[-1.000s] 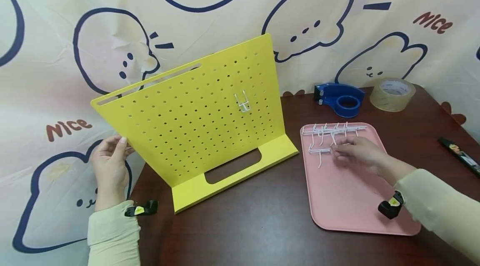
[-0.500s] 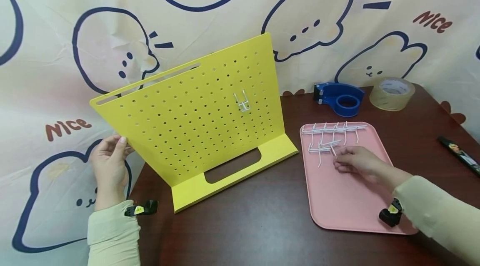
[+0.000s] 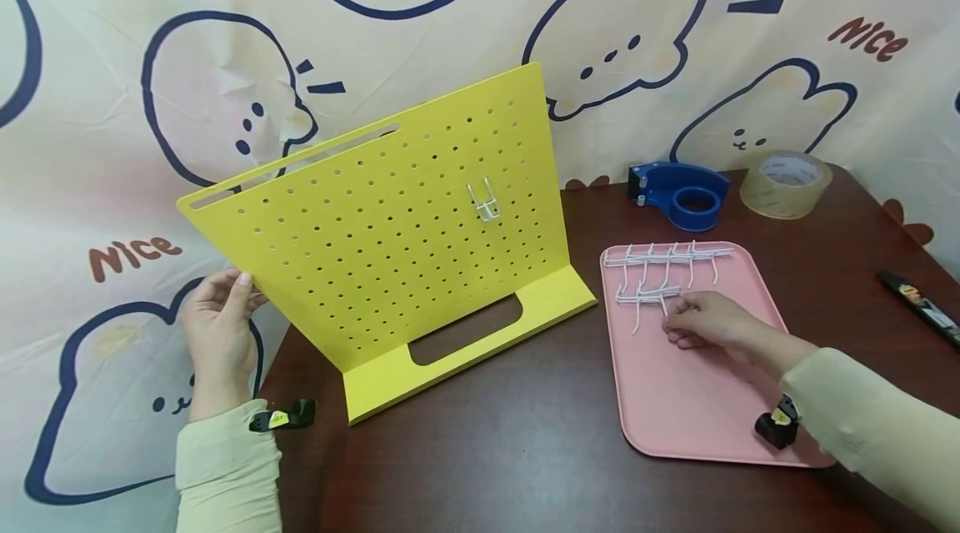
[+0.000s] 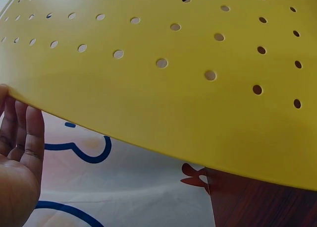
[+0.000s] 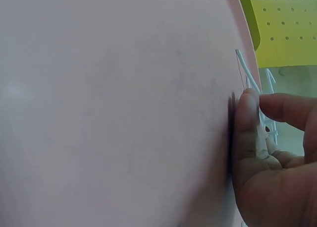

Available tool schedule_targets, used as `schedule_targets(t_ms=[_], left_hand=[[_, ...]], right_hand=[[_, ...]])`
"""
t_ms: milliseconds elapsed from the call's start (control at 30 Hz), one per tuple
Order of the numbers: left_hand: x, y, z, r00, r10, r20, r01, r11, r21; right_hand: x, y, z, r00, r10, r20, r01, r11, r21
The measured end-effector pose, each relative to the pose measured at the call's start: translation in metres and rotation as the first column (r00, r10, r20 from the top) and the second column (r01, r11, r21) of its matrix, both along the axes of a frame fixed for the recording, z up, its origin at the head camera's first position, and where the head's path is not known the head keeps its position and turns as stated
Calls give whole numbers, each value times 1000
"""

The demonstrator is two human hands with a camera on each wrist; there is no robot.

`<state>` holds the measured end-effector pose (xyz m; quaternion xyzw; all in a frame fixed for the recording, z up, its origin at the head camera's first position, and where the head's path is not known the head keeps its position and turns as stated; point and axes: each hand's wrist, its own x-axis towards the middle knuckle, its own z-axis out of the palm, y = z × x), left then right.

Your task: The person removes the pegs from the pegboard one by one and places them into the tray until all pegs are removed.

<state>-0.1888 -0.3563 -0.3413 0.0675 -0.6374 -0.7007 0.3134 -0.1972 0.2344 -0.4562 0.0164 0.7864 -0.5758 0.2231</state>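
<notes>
A yellow pegboard (image 3: 375, 266) stands tilted on its flat base at the left of the table. My left hand (image 3: 220, 333) grips its left edge between thumb and fingers. One white wire hook (image 3: 487, 212) hangs in the board's holes. To the right, my right hand (image 3: 712, 323) is over the pink tray (image 3: 697, 416), pinching the prong of a white wire hook (image 3: 664, 308) between thumb and index finger. Beside it lies another wire hook (image 3: 637, 316). Several more hooks (image 3: 637, 258) lie in a row along the tray's far end. In the right wrist view, fingers partly hide the pinched hook (image 5: 246, 71).
A blue tape dispenser (image 3: 693, 208) and a roll of clear tape (image 3: 785, 187) stand behind the tray. At the far right lies a black marker-like stick (image 3: 918, 308). A cartoon-printed cloth (image 3: 420, 57) hangs behind the dark wood table (image 3: 487, 450).
My right hand has drawn a hook from the far row toward the near side, beside the single hook there. My left hand keeps its grip on the pegboard's edge.
</notes>
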Motion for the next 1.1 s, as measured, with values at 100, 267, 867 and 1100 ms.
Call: schedule_targets(t_ms=[100, 267, 867, 1100], left_hand=[[1, 1, 1, 1000, -1, -3, 1, 1000, 2], [1, 1, 1, 1000, -2, -2, 2, 1000, 1], [-1, 2, 0, 1000, -2, 8, 2, 1000, -21], [2, -1, -1, 1000, 0, 21, 1, 1000, -26]], right_hand=[[2, -1, 2, 1000, 13, -16, -13, 999, 37], [2, 0, 10, 993, 69, -92, -58, 991, 118], [-50, -112, 103, 994, 57, -97, -83, 951, -298], [-64, -161, 125, 999, -4, 51, 28, 875, -482]])
